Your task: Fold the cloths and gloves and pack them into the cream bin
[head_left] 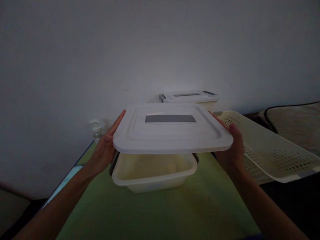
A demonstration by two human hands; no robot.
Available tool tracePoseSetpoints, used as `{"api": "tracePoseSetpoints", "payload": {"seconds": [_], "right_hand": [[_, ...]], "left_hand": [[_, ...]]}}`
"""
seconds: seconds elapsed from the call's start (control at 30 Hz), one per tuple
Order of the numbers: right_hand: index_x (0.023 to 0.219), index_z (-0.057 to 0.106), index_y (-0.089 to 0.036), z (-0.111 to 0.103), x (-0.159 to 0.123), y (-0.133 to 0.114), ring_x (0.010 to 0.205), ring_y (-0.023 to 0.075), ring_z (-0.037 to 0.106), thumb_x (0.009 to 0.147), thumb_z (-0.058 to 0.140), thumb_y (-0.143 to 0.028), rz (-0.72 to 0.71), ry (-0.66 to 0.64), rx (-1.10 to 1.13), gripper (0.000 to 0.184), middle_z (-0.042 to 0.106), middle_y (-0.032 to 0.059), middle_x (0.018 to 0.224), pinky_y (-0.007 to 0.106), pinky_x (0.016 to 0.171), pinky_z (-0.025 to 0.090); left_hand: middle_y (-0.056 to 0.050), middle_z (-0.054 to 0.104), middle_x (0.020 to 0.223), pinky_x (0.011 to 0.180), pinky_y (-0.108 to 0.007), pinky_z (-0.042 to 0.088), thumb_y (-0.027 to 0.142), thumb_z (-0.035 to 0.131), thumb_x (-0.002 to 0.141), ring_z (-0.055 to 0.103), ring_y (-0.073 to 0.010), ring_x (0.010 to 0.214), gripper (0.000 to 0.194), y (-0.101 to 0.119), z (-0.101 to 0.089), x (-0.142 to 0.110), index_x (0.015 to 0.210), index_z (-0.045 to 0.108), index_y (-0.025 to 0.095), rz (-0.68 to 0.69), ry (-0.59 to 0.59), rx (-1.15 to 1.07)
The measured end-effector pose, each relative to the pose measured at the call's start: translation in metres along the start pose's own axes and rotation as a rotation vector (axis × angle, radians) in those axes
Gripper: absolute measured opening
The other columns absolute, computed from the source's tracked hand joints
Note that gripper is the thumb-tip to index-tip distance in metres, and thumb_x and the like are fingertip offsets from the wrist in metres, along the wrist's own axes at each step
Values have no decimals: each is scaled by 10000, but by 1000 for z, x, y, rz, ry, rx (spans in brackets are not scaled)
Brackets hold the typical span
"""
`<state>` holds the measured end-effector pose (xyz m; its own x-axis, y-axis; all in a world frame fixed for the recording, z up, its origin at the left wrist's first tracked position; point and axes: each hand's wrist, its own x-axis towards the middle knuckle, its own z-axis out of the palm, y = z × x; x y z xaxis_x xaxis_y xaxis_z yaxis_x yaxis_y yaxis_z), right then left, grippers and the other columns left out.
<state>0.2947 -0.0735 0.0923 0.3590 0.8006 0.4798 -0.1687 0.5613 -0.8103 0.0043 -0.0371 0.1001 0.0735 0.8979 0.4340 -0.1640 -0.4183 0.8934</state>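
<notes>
Between both hands I hold a white plastic lid (pixel 175 136) with a grey strip handle across its top. My left hand (pixel 106 146) grips its left edge, fingers stretched along the side. At the right edge my right hand (pixel 231 146) is closed on it, thumb near the corner. Below and partly behind the lid stands an uncovered pale plastic storage box (pixel 155 181). Dark clips show at the box's two sides. The lid hides the box's far part, and it hovers apart from the near rim.
A second lidded box (pixel 191 96) stands behind, against the wall. To the right is a cream perforated basket (pixel 270 150), with a cushion (pixel 297 120) beyond it. A pump bottle (pixel 96 130) stands at the back left of the green tabletop (pixel 155 216).
</notes>
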Motion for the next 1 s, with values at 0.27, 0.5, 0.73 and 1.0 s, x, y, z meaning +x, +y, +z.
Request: {"api": "tracePoseSetpoints", "payload": {"seconds": [0.27, 0.5, 0.73, 1.0], "right_hand": [[833, 649, -254, -28, 86, -31, 1151, 264, 542, 734, 470, -473, -20, 23, -131, 299, 701, 43, 978, 440, 1025, 390], [756, 605, -244, -53, 165, -11, 857, 219, 601, 811, 377, -365, -12, 28, -245, 263, 648, 53, 745, 390, 855, 450], [766, 613, -212, -72, 204, 10, 737, 172, 565, 827, 343, -318, -3, 36, -270, 296, 616, 37, 724, 323, 749, 455], [811, 596, -215, -84, 215, 39, 982, 243, 570, 722, 447, -532, -23, -11, -292, 361, 661, 60, 906, 374, 872, 445]], "left_hand": [[-72, 311, 1496, 1168, -415, 111, 782, 362, 736, 202, -281, 1404, 923, 1, 45, 64, 1431, 307, 177, 272, -225, 286], [-173, 231, 1502, 1153, -437, 146, 843, 124, 714, 192, -282, 1407, 1102, -20, 81, 120, 1440, 200, 17, 228, -240, 571], [-150, 219, 1511, 1161, -347, 104, 761, 127, 788, 174, -205, 1416, 991, -47, 105, 149, 1432, 221, 13, 177, -200, 581], [-157, 214, 1509, 1158, -347, 106, 670, 161, 852, 192, -190, 1411, 879, -65, 105, 158, 1433, 207, 12, 152, -228, 548]]}}
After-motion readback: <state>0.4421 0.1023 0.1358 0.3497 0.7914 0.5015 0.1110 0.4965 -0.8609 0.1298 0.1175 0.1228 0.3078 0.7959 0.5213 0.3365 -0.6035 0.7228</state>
